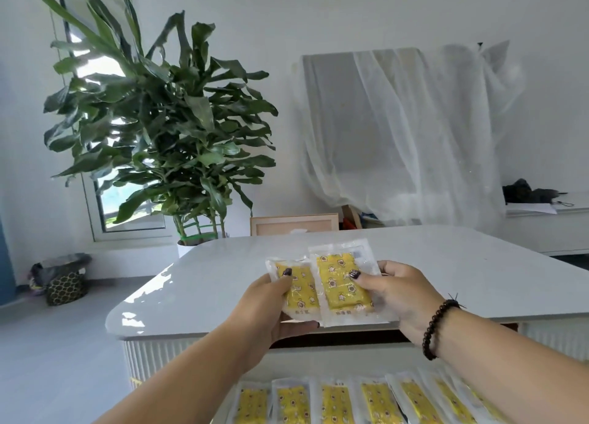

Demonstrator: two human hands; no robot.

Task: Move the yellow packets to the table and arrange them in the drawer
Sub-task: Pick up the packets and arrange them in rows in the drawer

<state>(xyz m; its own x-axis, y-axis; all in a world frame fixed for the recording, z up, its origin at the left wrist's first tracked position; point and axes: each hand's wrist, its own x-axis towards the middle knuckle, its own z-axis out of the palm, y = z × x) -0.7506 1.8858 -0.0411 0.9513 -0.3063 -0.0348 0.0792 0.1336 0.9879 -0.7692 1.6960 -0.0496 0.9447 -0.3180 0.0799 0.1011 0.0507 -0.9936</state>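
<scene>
Two yellow packets in clear wrappers are held over the near edge of the white table [223, 283]. My left hand [267, 309] grips the left packet [296, 291], thumb on top. My right hand [401, 293] holds the right packet [342, 283], which overlaps the left one. Below my arms, at the bottom of the view, several more yellow packets [338, 403] lie side by side in a row in what looks like the open drawer. A dark gap [350, 339] shows under the tabletop.
A tall potted plant [165, 130] stands behind the table's left corner. A light wooden chair back [293, 224] is at the far side. A draped white sheet [414, 137] hangs at the back right. A patterned bin [63, 283] sits on the floor at left.
</scene>
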